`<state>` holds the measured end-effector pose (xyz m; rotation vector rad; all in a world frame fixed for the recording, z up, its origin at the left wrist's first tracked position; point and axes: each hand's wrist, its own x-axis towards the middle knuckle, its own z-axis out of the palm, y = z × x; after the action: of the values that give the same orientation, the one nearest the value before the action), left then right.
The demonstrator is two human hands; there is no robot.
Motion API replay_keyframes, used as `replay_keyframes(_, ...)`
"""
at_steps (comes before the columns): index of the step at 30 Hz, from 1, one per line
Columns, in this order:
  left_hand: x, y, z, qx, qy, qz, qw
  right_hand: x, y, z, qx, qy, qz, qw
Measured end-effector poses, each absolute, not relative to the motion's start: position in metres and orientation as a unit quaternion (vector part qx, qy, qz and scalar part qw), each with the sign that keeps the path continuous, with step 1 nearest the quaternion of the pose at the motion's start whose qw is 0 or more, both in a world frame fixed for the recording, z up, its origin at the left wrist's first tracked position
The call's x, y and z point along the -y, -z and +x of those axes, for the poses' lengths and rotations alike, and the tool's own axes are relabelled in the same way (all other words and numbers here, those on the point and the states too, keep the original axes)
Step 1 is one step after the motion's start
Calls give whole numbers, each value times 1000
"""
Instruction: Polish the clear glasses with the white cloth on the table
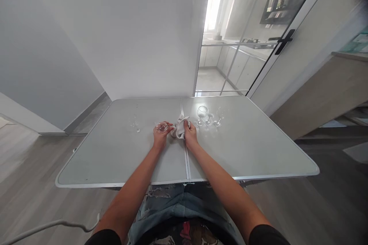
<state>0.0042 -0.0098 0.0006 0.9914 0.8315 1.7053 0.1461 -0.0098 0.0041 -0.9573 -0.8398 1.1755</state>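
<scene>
Hands (175, 134) holding unmarked glass (162, 126), cloth (180, 128)

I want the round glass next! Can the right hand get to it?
Probably yes: the round clear stemmed glass stands just beyond the right hand, nothing between, though that hand's grip is full of white cloth.

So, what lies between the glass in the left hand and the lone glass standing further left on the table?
Nothing: in the head view, only bare table shows between the held glass and the lone glass.

glass (162, 126) partly hidden by left hand (160, 136), cloth (179, 128) bunched
</scene>
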Motion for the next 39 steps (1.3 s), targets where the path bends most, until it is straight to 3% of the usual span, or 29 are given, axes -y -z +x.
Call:
replay_keyframes(5, 13, -2, 5, -330, -680, 421, 502, 13, -5, 145, 353, -547, -401, 645)
replay_keyframes(12, 10, 0, 4, -361, -658, 479, 455, 16, -5, 138, 296, -653, -318, 621)
replay_keyframes(17, 11, 0, 2, -412, -664, 471, 410, 20, -5, 137, 318, -653, -286, 625)
replay_keyframes(24, 16, -3, 3, -430, -646, 477, 413, 19, 0, 135, 327, -689, -223, 608)
replay_keyframes(29, 18, -5, 5, -417, -604, 506, 454, 13, 2, 136, 326, -679, -253, 607)
replay_keyframes(35, 13, -5, 1, -431, -665, 450, 411, 19, 4, 133, 352, -699, -264, 563)
replay_keyframes(39, 15, -5, 2, -433, -629, 486, 426, 17, 4, 131, 364, -672, -230, 603)
